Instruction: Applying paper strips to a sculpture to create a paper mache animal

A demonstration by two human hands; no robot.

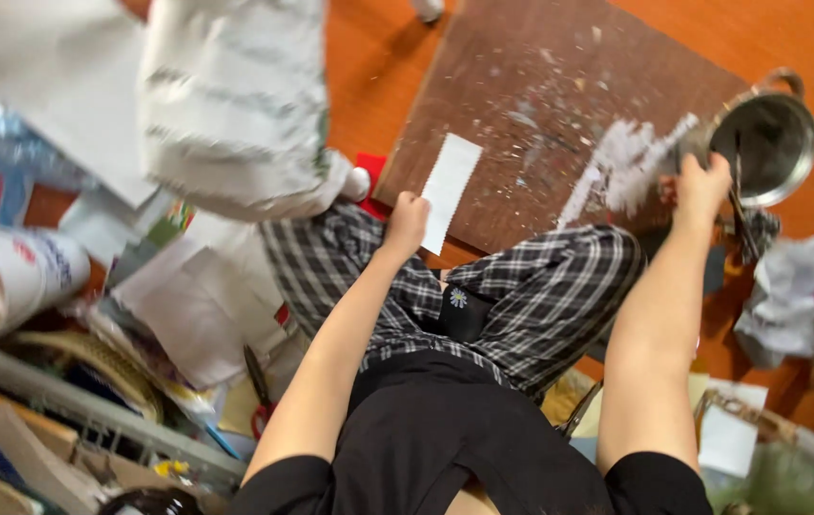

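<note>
This looks like a home craft corner on an orange floor [378,57]. A brown board [521,114] spattered with dried white paste serves as the work surface, with a metal pot [774,143] beside it. Loose paper sheets [197,305], red-handled scissors [259,391] and crumpled paper [788,296] clutter the floor around.

The left hand [407,221] pinches a white paper strip [448,191] over a paint-flecked brown board [521,86]; the right hand [702,186] reaches a metal pot [777,143], perhaps gripping its rim.
</note>
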